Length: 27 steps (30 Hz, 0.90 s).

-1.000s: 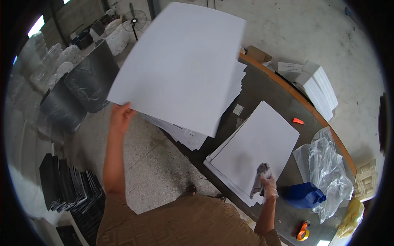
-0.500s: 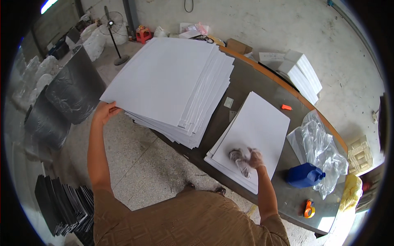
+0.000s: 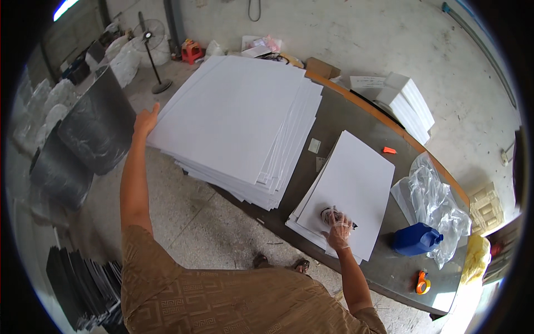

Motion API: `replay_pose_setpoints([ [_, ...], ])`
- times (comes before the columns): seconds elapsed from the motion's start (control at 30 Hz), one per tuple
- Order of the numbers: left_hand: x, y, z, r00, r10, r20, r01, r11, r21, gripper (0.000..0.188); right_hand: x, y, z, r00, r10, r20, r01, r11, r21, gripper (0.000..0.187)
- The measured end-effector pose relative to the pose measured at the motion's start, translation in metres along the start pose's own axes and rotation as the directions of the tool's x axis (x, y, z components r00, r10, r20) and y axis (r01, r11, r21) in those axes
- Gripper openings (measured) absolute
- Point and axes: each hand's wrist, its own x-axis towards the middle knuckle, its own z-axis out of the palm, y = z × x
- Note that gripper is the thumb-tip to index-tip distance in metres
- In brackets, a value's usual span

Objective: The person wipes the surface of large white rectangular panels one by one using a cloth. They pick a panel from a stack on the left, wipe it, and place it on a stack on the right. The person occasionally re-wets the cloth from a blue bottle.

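Observation:
A large stack of white sheets (image 3: pixel 222 117) lies at the left end of the table, its edges uneven. My bare left hand (image 3: pixel 146 120) is beside its left edge, one digit stretched out and the other fingers partly hidden. Further right rests a smaller stack of white sheets (image 3: pixel 361 172). On its near part, my right hand (image 3: pixel 338 229), in a clear plastic glove, has its fingers over a crumpled dark-and-white wad (image 3: pixel 327 214). The hand covers much of the wad, and its material is hard to make out.
Right of the small stack are a blue jug (image 3: pixel 414 239), crumpled clear plastic (image 3: pixel 431 192) and an orange tape dispenser (image 3: pixel 423 283). An orange-red object (image 3: pixel 389 150) lies farther back. Grey rolls (image 3: pixel 97 122) and a standing fan (image 3: pixel 149 50) occupy the left floor.
My left hand has moved away from me along the large stack's edge, off the near left corner. My right hand has come from beside the wad onto it.

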Motion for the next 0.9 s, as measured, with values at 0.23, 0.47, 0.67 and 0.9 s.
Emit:
replay_pose_setpoints([
  [0.23,0.070,0.045,0.085,0.972,0.181,0.147,-0.163,0.979,-0.125,0.107,0.023,0.027,0.030,0.996,0.020,-0.090,-0.015,0.999,0.049,0.062],
  [0.47,0.051,0.044,0.022,0.941,0.304,-0.149,-0.296,0.953,0.070,0.082,0.023,-0.041,-0.004,0.946,-0.258,-0.196,0.308,0.906,0.291,0.062],
  [0.67,-0.318,0.125,0.084,0.235,0.887,-0.398,-0.906,0.052,-0.420,0.030,0.022,-0.027,0.000,0.973,-0.171,-0.156,0.209,0.939,0.273,0.062],
  [0.9,-0.507,0.133,0.263,0.155,0.981,0.120,-0.868,0.193,-0.458,0.044,0.028,-0.047,0.001,0.946,-0.239,-0.220,0.299,0.905,0.303,0.067],
])
